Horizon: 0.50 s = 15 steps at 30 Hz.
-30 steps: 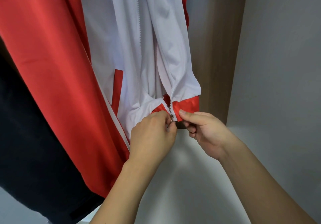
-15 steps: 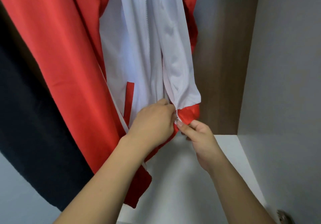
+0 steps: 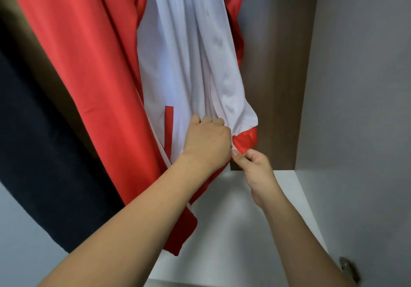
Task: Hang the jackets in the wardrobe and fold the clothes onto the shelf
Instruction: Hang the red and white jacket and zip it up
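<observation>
Inside the wardrobe (image 3: 347,86) hangs the jacket (image 3: 89,64), red on the sleeves and hem, white down the front, its long axis running from the top of the view down toward the white shelf (image 3: 233,231) below. It hangs with a slant, hem swinging toward the lower right. Just to its left hangs a dark garment (image 3: 33,153), pressed up against the red sleeve. The top of both is out of sight, so I cannot tell what they hang from.

Down at the hem, both hands are busy. The left hand (image 3: 206,142) has its fingers curled into the white front panel, bunching the fabric just beside the zip (image 3: 231,147). The right hand (image 3: 255,166) comes up from below, thumb and forefinger pinching the red hem band right at the foot of the zip. The two hands are almost touching there. Above them the zip teeth run up the white front, the two edges lying apart.

The left forearm crosses in front of the lower red hem and hides part of it. A brown back panel (image 3: 278,86) shows behind the jacket, and a metal hinge (image 3: 349,271) sits at the lower right edge.
</observation>
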### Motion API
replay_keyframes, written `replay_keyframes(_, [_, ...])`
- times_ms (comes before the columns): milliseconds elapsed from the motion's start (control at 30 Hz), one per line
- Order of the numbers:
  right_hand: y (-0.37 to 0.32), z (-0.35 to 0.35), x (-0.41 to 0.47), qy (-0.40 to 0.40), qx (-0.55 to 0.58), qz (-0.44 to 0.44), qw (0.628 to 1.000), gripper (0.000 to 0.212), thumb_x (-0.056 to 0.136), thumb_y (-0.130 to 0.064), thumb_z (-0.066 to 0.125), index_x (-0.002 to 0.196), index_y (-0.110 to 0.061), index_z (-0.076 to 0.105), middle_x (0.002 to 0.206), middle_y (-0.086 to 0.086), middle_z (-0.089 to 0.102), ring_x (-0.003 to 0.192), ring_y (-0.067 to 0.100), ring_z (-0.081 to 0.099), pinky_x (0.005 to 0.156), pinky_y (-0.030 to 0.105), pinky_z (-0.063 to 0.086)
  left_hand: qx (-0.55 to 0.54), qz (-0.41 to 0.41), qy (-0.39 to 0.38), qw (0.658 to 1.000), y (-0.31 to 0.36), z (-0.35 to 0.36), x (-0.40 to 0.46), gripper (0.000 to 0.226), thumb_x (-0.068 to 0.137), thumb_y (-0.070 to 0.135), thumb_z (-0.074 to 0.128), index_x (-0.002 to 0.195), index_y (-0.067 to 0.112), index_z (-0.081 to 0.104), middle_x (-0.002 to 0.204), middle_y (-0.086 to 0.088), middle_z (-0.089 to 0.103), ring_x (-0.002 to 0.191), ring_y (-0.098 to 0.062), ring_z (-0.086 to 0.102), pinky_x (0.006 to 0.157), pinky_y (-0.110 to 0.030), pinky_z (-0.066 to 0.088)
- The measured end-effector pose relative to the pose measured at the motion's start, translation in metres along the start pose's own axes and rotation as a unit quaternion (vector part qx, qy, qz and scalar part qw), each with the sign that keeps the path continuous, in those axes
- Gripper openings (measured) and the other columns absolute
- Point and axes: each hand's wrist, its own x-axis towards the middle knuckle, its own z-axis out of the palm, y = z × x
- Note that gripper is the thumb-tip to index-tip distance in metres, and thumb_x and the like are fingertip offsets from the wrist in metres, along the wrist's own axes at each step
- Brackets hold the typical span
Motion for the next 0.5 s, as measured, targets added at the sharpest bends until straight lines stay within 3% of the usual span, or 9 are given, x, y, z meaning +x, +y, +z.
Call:
replay_keyframes(67, [0.005,0.002,-0.005,-0.001,-0.025,0.009,1.0,0.033,0.094,-0.028,0.064,0.063,-0.019,0.063,0.066,0.005,0.047,0.063,0.011,0.037,0.057,0.023,0.034,-0.12,-0.031,-0.057,0.991,-0.005,0.002,-0.001,0.01,0.093,0.024,0.049,0.088,0.022,0.057,0.097,-0.003,0.059,0.098,-0.03,0.059,0.078,-0.034,0.03])
replay_keyframes(133, [0.007,0.004,-0.009,-0.005,-0.037,0.011,0.999,0.032,0.093,-0.031,0.066,0.069,-0.012,0.056,0.068,0.004,0.038,0.061,0.011,0.029,0.052,0.023,0.027,-0.225,-0.051,-0.116,0.966,-0.015,0.004,-0.002,0.015,0.096,0.023,0.049,0.081,0.022,0.052,0.091,-0.001,0.057,0.095,-0.03,0.06,0.077,-0.034,0.041])
replay_keyframes(233, [0.006,0.007,-0.007,-0.009,-0.051,-0.001,0.999,0.037,0.092,-0.026,0.068,0.059,-0.017,0.053,0.065,0.003,0.039,0.059,0.01,0.033,0.051,0.018,0.031,-0.279,-0.047,-0.122,0.951,-0.024,0.004,-0.005,0.018,0.098,0.025,0.051,0.081,0.022,0.056,0.093,-0.003,0.064,0.093,-0.027,0.061,0.084,-0.039,0.05])
replay_keyframes(333, [0.004,0.007,-0.006,-0.02,-0.065,-0.003,0.998,0.032,0.093,-0.023,0.065,0.073,-0.002,0.053,0.071,0.005,0.038,0.067,0.019,0.029,0.056,0.027,0.028,-0.285,-0.043,-0.094,0.953,-0.023,0.008,-0.007,0.016,0.098,0.026,0.053,0.084,0.021,0.059,0.098,-0.004,0.064,0.093,-0.027,0.061,0.085,-0.04,0.05])
replay_keyframes(500, [0.008,0.005,-0.01,-0.003,-0.117,-0.046,0.992,0.031,0.093,-0.018,0.063,0.068,-0.009,0.047,0.055,-0.006,0.034,0.051,0.009,0.026,0.047,0.021,0.025,-0.151,-0.019,-0.007,0.988,-0.015,0.015,-0.01,0.02,0.096,0.025,0.048,0.098,0.017,0.066,0.105,-0.003,0.059,0.096,-0.028,0.058,0.08,-0.036,0.031])
